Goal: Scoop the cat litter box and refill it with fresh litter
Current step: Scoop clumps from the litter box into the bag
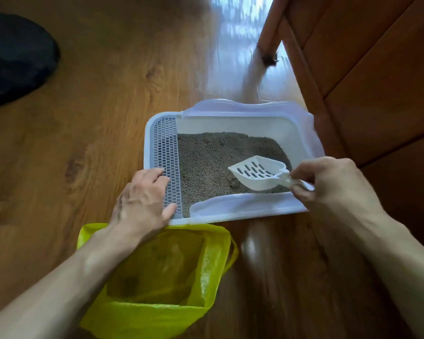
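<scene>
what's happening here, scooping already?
A person is crouched over a white litter box on a wooden floor. The right hand pinches the handle of a slotted white scoop, whose head lies on the grey litter and looks empty. The left hand rests on the box's grated step, steadying it. A yellow plastic bag stands open just in front of the box, ready for waste.
</scene>
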`<action>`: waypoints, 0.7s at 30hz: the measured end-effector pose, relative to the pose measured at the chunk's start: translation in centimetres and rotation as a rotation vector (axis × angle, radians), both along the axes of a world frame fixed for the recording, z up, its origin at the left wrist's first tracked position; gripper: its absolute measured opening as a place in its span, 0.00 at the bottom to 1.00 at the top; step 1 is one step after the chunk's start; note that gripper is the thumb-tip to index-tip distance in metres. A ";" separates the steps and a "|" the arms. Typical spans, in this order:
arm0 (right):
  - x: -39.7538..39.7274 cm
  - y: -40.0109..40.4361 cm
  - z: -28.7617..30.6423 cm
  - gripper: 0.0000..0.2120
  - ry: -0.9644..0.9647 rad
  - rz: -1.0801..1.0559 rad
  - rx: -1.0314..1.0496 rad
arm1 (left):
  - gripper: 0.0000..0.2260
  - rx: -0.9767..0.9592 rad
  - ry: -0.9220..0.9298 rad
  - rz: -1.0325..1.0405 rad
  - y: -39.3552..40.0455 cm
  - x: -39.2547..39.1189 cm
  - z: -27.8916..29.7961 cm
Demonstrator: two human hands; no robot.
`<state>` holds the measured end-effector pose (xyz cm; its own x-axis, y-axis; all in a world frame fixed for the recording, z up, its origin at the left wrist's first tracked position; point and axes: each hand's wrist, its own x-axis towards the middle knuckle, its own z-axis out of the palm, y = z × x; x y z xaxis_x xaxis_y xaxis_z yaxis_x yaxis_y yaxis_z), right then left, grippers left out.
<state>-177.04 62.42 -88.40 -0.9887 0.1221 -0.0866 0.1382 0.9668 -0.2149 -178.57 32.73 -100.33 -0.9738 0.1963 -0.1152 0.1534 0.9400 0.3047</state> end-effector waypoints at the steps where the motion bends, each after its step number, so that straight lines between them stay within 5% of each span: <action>1: -0.3 0.2 0.1 0.05 -0.031 -0.016 0.025 | 0.27 -0.005 0.002 -0.003 0.0 -0.1 0.0; 14: -4.2 -3.1 0.4 0.10 -0.332 -0.008 0.303 | 0.26 0.017 0.053 -0.012 -0.3 0.0 -0.4; 21: -4.2 -4.0 -2.6 0.12 -0.333 0.009 0.277 | 0.26 0.051 0.067 -0.014 -0.8 0.1 -0.6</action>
<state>-181.19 58.46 -91.00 -0.9133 0.1774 -0.3665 0.1477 0.9831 0.1079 -178.45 31.98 -100.95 -0.9761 0.2139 -0.0396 0.1880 0.9210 0.3411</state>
